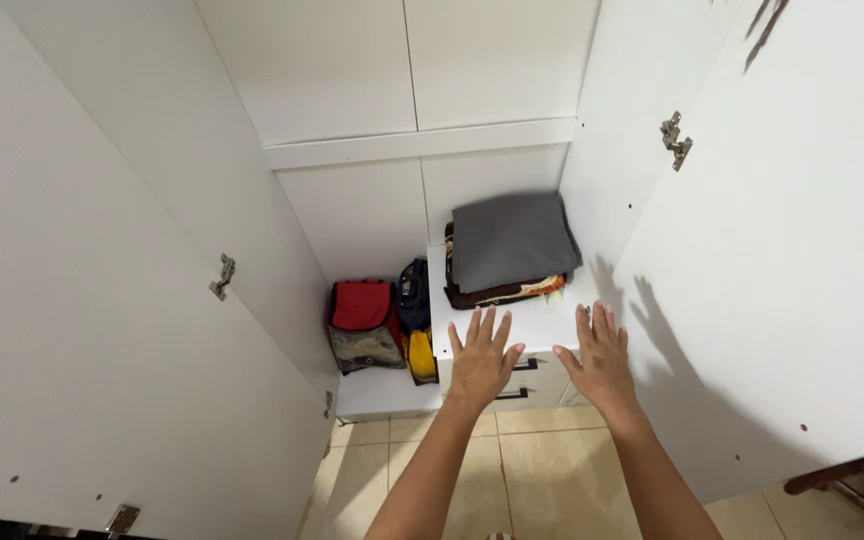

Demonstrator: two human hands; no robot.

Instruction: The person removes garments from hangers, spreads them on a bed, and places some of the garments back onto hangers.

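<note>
Partly hidden drawers (537,380), left hand (480,362) spread

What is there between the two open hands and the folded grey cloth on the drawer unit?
In the head view, only a bare strip of the white drawer unit top separates the left hand and right hand from the grey cloth.

a white wardrobe (402,70) stands open, its left door (82,300) at 9 o'clock and right door (792,280) at 3 o'clock, each with metal hinges (676,139). a horizontal white rail (422,143) crosses the back panel. beige floor tiles (542,480) lie at 6 o'clock, evenly lit.
</note>
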